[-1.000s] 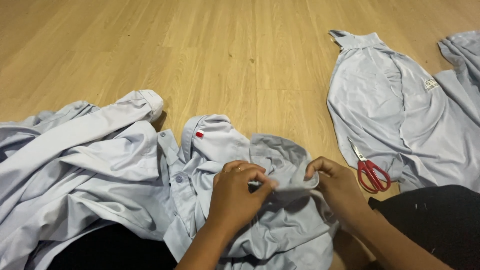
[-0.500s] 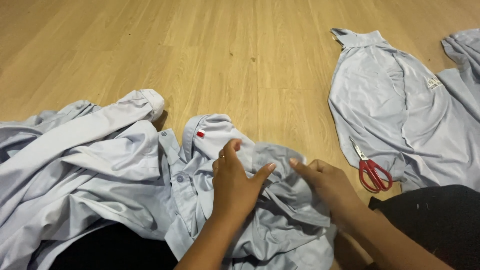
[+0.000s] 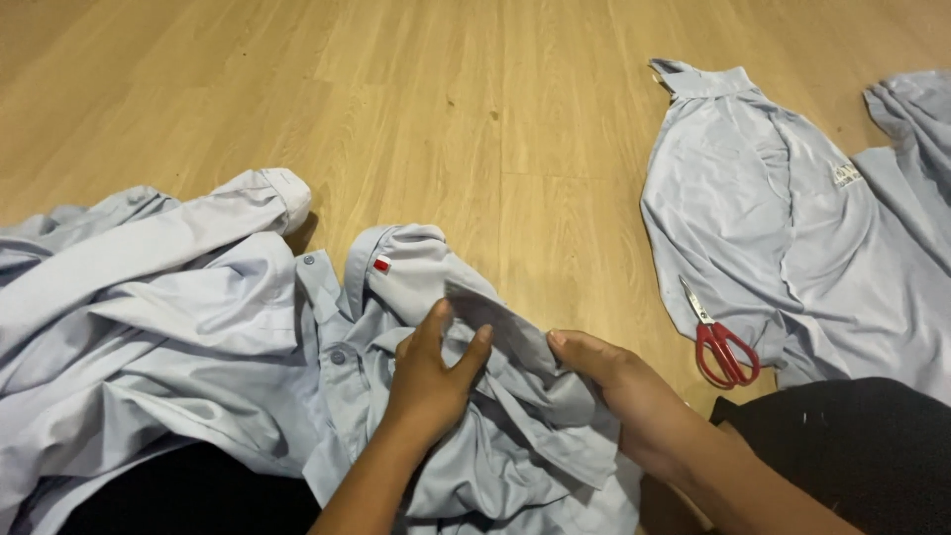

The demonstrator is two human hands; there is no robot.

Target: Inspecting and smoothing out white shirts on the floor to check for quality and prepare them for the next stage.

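Leftmost, a heap of pale blue shirts (image 3: 139,317) lies crumpled on the wooden floor (image 3: 446,109). Beside it, near the bottom middle, sits the rumpled pale blue shirt (image 3: 515,436) with a small red tag at its collar. The left hand (image 3: 431,381) presses on it, fingers spread and unclenched. The right hand (image 3: 619,381) touches a fold of that shirt, fingers curled into the cloth. Further right, red-handled scissors (image 3: 718,337) rest on the edge of another pale blue shirt (image 3: 783,228) spread flat.
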